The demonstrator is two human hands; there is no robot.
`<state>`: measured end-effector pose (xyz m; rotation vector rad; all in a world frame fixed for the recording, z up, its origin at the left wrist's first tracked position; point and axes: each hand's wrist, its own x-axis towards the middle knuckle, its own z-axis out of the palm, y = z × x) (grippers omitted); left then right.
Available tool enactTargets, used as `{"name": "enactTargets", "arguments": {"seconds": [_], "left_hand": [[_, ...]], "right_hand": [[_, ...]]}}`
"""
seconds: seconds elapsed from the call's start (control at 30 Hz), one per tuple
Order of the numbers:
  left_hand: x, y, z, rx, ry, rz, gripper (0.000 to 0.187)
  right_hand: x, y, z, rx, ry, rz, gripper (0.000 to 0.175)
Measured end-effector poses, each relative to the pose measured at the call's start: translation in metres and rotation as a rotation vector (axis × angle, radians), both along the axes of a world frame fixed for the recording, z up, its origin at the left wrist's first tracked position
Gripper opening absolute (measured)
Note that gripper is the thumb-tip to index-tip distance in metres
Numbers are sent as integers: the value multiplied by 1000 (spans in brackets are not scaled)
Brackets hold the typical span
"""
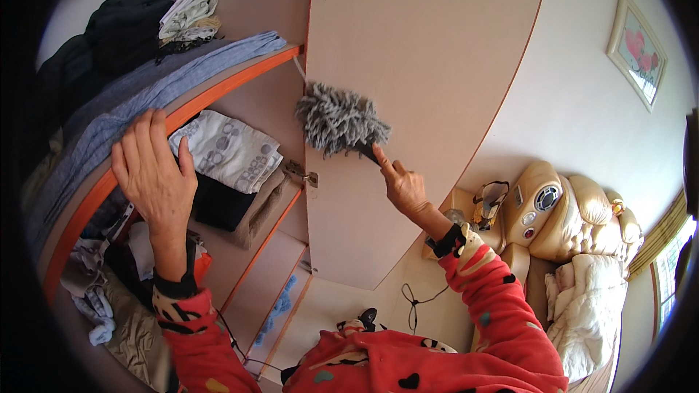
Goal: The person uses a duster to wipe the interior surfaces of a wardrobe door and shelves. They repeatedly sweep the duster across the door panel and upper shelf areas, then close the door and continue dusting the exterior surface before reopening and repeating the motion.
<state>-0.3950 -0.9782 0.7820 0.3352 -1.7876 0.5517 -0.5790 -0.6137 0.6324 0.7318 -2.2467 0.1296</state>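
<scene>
My right hand (405, 188) grips the black handle (367, 150) of a duster. The duster's grey, shaggy head (339, 118) is against or just in front of the inner face of a pale wardrobe door (415, 60). My left hand (155, 169) rests flat, fingers extended, on the orange-edged wardrobe shelf (240, 81), its fingertips at a blue-grey cloth (180, 84) spread along that shelf. Below the shelf, near my left thumb, lies a folded white cloth with grey circles (232, 150), on top of black folded fabric (215, 202).
Dark clothing (123, 24) and folded light fabrics (188, 19) are piled on the upper shelf. Metal hinges (301, 172) join the door to the wardrobe. Beyond it stand a tan upholstered bed headboard (568, 213) and a white quilt (590, 305). A black cable (413, 301) hangs near my right arm.
</scene>
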Motion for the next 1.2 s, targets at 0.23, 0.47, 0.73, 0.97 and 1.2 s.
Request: {"name": "enactTargets", "arguments": {"seconds": [0.23, 0.47, 0.73, 0.97, 1.2], "left_hand": [[2, 1, -1, 30, -26, -2, 48], [4, 7, 2, 76, -37, -66, 51], [3, 10, 1, 118, -36, -73, 51], [3, 6, -1, 106, -39, -72, 51], [4, 6, -1, 98, -29, -88, 52]], "right_hand": [[14, 17, -43, 220, -230, -39, 84], [30, 54, 3, 282, -451, 179, 61], [30, 106, 226, -504, 157, 272, 57], [15, 121, 381, -724, 386, 52, 48], [-10, 82, 336, -425, 557, 146, 47]]}}
